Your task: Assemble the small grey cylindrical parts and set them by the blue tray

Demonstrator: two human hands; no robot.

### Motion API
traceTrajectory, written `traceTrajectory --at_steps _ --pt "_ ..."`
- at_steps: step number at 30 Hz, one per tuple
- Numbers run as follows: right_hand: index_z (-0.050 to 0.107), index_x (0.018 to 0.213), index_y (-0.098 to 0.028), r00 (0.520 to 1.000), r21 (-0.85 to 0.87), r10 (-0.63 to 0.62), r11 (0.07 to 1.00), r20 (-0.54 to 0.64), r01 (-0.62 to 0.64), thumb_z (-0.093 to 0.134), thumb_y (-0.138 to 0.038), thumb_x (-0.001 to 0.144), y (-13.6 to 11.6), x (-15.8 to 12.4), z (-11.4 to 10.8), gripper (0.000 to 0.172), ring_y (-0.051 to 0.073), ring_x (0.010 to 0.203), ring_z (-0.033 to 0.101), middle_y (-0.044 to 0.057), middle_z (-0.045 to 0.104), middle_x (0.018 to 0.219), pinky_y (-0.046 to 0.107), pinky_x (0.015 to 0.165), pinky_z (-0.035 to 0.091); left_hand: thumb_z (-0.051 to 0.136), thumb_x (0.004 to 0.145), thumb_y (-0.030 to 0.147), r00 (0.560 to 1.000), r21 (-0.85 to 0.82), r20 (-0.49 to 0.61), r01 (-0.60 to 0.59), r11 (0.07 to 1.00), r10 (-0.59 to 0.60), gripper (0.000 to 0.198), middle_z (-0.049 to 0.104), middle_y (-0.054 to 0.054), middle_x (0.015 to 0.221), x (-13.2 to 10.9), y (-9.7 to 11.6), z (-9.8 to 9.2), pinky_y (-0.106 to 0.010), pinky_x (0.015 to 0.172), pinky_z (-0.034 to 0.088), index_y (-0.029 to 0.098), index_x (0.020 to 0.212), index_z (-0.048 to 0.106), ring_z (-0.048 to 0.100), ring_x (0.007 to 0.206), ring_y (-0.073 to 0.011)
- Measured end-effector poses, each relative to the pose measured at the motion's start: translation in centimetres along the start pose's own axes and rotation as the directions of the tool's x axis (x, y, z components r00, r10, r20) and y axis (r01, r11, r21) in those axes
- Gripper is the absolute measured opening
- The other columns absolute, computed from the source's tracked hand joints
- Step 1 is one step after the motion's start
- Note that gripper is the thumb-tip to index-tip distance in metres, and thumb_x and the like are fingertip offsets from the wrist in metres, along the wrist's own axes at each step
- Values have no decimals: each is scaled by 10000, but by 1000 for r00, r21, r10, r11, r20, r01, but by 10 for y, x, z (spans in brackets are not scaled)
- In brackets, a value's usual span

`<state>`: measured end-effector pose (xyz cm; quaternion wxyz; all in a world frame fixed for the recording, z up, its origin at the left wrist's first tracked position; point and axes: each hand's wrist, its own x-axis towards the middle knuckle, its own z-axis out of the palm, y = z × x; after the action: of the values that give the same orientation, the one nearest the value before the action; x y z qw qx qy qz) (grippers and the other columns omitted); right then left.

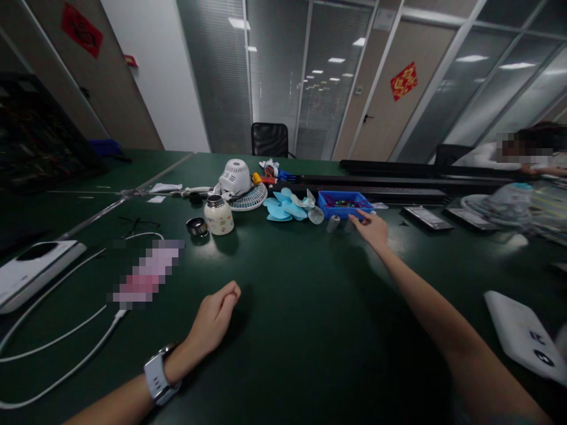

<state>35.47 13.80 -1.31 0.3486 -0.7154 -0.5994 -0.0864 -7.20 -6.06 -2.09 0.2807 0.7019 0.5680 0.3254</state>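
Note:
My left hand rests on the dark green table with its fingers curled into a loose fist, and nothing shows in it. A watch with a light strap is on that wrist. My right hand reaches far forward, its thumb and fingertips closed at a small grey metal cylinder, which is blurred and partly covered. A second small grey metal cylinder stands upright just left of it. Right behind them is a blue tray with thin coloured wires in it. Light blue fan blades lie to the left.
A white fan housing, a cream flask and its dark lid stand back left. A phone on a white cable lies left. A white device lies right. Black rails run behind. Another person sits far right.

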Motion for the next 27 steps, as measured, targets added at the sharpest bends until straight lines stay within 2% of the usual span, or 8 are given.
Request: traceTrajectory --at_steps 3,7,12,16,19,21,25,27 --pt "625 1263 -220 999 -51 -45 998 -17 44 526 -688 779 -20 -19 -1 681 215 702 600 75 678 809 293 625 417 283 891 315 1000 16 13 -9 1000 9 269 389 59 563 0 1 0 -254 543 319 219 682 423 435 518 -142" --pt "636 1247 -208 985 -52 9 999 175 0 545 -734 734 -41 -32 9 741 227 686 607 71 679 745 289 596 402 285 890 320 1000 39 22 -13 999 12 271 383 61 559 1 -1 1 -250 541 318 218 676 417 439 514 -138" --pt "724 1066 -155 962 111 45 991 269 -78 599 -601 767 -40 -26 25 552 175 617 573 23 615 626 257 560 364 305 906 306 999 24 41 -26 999 25 297 414 53 568 1 2 -1 -246 544 336 209 673 461 463 531 -138" --pt "728 1031 -108 948 267 -22 962 318 -67 659 -604 707 -42 -42 16 597 124 510 455 -31 492 533 252 509 303 373 947 372 998 6 47 -41 999 40 306 577 20 686 -1 7 -2 -255 568 393 206 869 618 543 606 -157" --pt "727 1024 -129 893 394 -172 919 416 -6 663 -613 709 -60 -78 -4 581 99 481 356 -60 407 515 249 485 238 491 928 392 994 17 13 -109 994 109 252 667 -23 903 -2 11 1 -281 666 471 231 1033 655 608 770 -185" --pt "720 1027 -149 829 477 -299 878 473 45 663 -599 729 -78 -108 -18 543 93 493 337 -60 407 540 245 485 228 547 913 366 982 16 -6 -186 982 187 246 672 -36 1045 0 15 5 -318 796 499 257 1109 649 612 942 -207" --pt "701 1007 -169 680 613 -510 782 526 113 695 -561 733 -117 -155 -34 478 87 531 395 -40 498 634 227 492 267 575 914 319 956 -11 -6 -292 956 292 345 619 -38 1280 11 28 18 -410 1018 436 291 1258 586 515 1213 -222" --pt "693 925 -167 643 655 -567 744 514 133 718 -533 723 -133 -168 -36 419 82 539 407 -43 498 637 222 500 284 577 915 313 946 -11 19 -324 946 324 336 614 -36 1311 17 35 24 -449 1050 413 298 1249 607 484 1262 -231"
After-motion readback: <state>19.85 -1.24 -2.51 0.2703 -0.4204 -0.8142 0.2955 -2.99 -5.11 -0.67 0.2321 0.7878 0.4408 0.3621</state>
